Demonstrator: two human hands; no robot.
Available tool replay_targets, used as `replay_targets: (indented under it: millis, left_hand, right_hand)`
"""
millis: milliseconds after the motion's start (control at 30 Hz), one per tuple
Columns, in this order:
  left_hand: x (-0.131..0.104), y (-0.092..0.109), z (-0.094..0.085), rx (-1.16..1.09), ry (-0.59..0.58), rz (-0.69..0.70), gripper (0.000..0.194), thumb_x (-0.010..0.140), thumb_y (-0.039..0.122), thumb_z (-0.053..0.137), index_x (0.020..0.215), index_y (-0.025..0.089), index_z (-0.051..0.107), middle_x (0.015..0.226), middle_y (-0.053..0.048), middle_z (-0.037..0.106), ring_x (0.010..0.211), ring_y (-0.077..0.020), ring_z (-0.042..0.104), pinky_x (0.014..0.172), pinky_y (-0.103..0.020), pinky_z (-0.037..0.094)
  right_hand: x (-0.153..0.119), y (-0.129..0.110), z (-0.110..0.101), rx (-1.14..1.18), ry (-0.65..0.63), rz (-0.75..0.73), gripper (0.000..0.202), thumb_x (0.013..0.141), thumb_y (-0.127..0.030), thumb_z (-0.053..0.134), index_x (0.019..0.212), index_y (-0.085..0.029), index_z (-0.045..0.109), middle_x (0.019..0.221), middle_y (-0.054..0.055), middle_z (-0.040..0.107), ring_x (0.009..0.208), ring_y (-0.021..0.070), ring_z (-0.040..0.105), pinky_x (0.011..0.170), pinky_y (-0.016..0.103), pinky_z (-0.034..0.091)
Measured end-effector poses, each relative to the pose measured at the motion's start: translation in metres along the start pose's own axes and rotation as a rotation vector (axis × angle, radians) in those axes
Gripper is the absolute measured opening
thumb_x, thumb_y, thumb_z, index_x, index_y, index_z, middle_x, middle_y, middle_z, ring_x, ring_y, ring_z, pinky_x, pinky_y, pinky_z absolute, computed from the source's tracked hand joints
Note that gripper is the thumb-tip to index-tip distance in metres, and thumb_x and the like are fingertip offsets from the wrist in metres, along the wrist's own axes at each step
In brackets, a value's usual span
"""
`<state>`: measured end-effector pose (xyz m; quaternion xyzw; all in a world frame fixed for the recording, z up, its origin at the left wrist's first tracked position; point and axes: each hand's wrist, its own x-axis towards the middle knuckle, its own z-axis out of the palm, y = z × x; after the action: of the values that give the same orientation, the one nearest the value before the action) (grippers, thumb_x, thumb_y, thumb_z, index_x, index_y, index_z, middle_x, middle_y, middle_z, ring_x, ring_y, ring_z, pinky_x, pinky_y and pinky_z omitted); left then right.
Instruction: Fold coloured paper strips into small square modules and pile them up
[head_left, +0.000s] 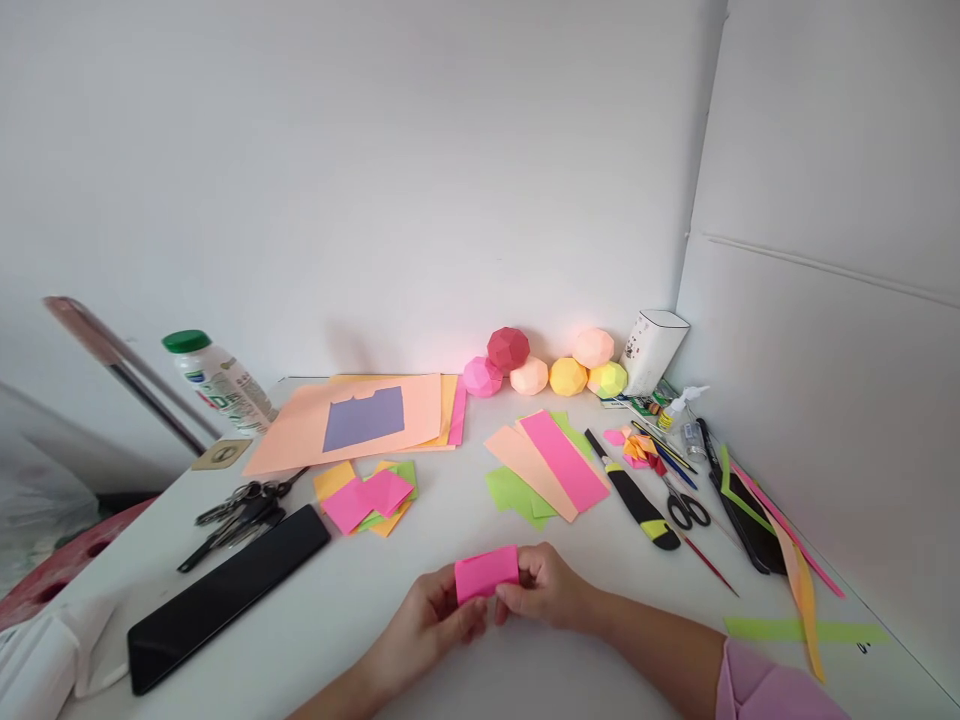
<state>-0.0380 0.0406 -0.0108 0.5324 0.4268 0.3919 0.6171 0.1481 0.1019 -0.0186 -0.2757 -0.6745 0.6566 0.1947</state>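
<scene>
A small pink piece of paper (486,573), seemingly folded, is held between both hands above the near part of the white table. My left hand (433,617) grips its left end, thumb along the lower edge. At its right end my right hand (551,590) pinches the paper between thumb and fingers. Beyond the hands lie pink, peach and green paper strips (566,465) and, to the left, a loose pile of pink, orange and green paper squares (367,497).
Faceted paper balls (568,377) stand against the wall. On the right are a utility knife (637,505), scissors (686,508) and a glue bottle (671,412). Large paper sheets (420,410), a long black case (229,600), dark tools (244,515) and a green-capped bottle (232,385) lie left.
</scene>
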Motion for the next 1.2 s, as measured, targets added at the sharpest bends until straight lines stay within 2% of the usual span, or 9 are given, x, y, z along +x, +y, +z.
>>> replay_targets:
  millis: [167, 400, 667, 767, 833, 933, 1033, 1133, 1200]
  left_hand:
    - [-0.002, -0.004, 0.001, 0.135, 0.079, -0.111, 0.036, 0.078, 0.048, 0.051, 0.083, 0.012, 0.057, 0.045, 0.002, 0.051, 0.038, -0.0079, 0.041, 0.04, -0.02, 0.03]
    - [-0.002, -0.018, -0.007, 0.09, 0.065, -0.126, 0.034, 0.075, 0.048, 0.057, 0.075, 0.014, 0.054, 0.039, 0.003, 0.05, 0.034, -0.0071, 0.037, 0.038, -0.019, 0.025]
    - [-0.002, -0.011, -0.01, 0.049, -0.041, -0.074, 0.027, 0.077, 0.042, 0.056, 0.072, 0.015, 0.058, 0.047, 0.002, 0.053, 0.042, -0.0093, 0.044, 0.045, -0.021, 0.034]
    - [-0.002, -0.008, -0.009, 0.001, -0.003, -0.091, 0.029, 0.077, 0.045, 0.054, 0.073, 0.016, 0.057, 0.049, 0.001, 0.055, 0.042, -0.0107, 0.047, 0.046, -0.022, 0.038]
    - [-0.001, -0.007, -0.01, -0.066, 0.102, -0.096, 0.031, 0.076, 0.047, 0.054, 0.071, 0.017, 0.053, 0.048, 0.001, 0.056, 0.04, -0.0108, 0.047, 0.043, -0.023, 0.038]
    - [0.003, -0.006, -0.016, -0.211, 0.384, -0.051, 0.032, 0.077, 0.046, 0.055, 0.064, 0.018, 0.045, 0.047, 0.003, 0.055, 0.037, -0.0089, 0.046, 0.042, -0.022, 0.038]
    - [0.01, -0.004, -0.026, -0.494, 0.675, 0.017, 0.034, 0.074, 0.043, 0.06, 0.06, 0.018, 0.042, 0.047, 0.006, 0.047, 0.046, -0.0094, 0.051, 0.044, -0.02, 0.04]
    - [0.014, -0.001, -0.035, -0.657, 0.703, -0.02, 0.031, 0.072, 0.042, 0.064, 0.087, 0.017, 0.054, 0.059, 0.003, 0.055, 0.063, -0.0146, 0.059, 0.053, -0.024, 0.047]
    - [0.014, 0.001, -0.036, -0.625, 0.612, -0.055, 0.035, 0.072, 0.037, 0.064, 0.098, 0.016, 0.053, 0.063, 0.001, 0.057, 0.069, -0.0162, 0.06, 0.061, -0.027, 0.049]
  right_hand:
    - [-0.002, 0.004, 0.001, -0.025, 0.042, 0.05, 0.018, 0.075, -0.03, 0.059, 0.073, -0.012, 0.059, 0.059, 0.001, 0.061, 0.054, 0.011, 0.056, 0.051, 0.021, 0.041]
    - [-0.001, 0.01, 0.0, 0.192, 0.096, 0.132, 0.033, 0.064, -0.04, 0.071, 0.072, -0.014, 0.051, 0.055, -0.002, 0.058, 0.053, 0.0115, 0.057, 0.05, 0.022, 0.042]
    - [-0.003, 0.011, -0.003, 0.07, 0.019, 0.014, 0.032, 0.074, -0.044, 0.062, 0.071, -0.016, 0.048, 0.054, -0.002, 0.056, 0.055, 0.0121, 0.058, 0.052, 0.023, 0.044]
    - [-0.004, 0.009, -0.001, 0.003, 0.052, -0.013, 0.029, 0.083, -0.044, 0.049, 0.071, -0.017, 0.047, 0.055, -0.001, 0.056, 0.056, 0.0121, 0.057, 0.054, 0.024, 0.045]
    - [-0.003, 0.006, -0.002, -0.103, 0.141, -0.062, 0.027, 0.087, -0.039, 0.042, 0.073, -0.017, 0.048, 0.058, 0.001, 0.059, 0.056, 0.0122, 0.057, 0.055, 0.025, 0.046]
    - [0.0, 0.002, -0.015, -0.464, 0.438, -0.243, 0.019, 0.086, -0.029, 0.043, 0.073, -0.018, 0.053, 0.066, 0.004, 0.061, 0.063, 0.0147, 0.057, 0.059, 0.028, 0.046]
    - [0.005, 0.004, -0.039, -0.906, 0.75, -0.373, 0.014, 0.083, -0.018, 0.043, 0.081, -0.019, 0.057, 0.083, 0.008, 0.063, 0.095, 0.0216, 0.055, 0.084, 0.038, 0.042]
    - [0.011, 0.012, -0.061, -1.225, 0.921, -0.187, 0.026, 0.079, -0.019, 0.047, 0.102, -0.012, 0.056, 0.117, 0.016, 0.054, 0.12, 0.0296, 0.038, 0.097, 0.046, 0.033]
    - [0.014, 0.018, -0.069, -1.32, 0.926, -0.007, 0.032, 0.077, -0.021, 0.049, 0.104, -0.007, 0.056, 0.12, 0.021, 0.051, 0.12, 0.0327, 0.038, 0.095, 0.048, 0.034]
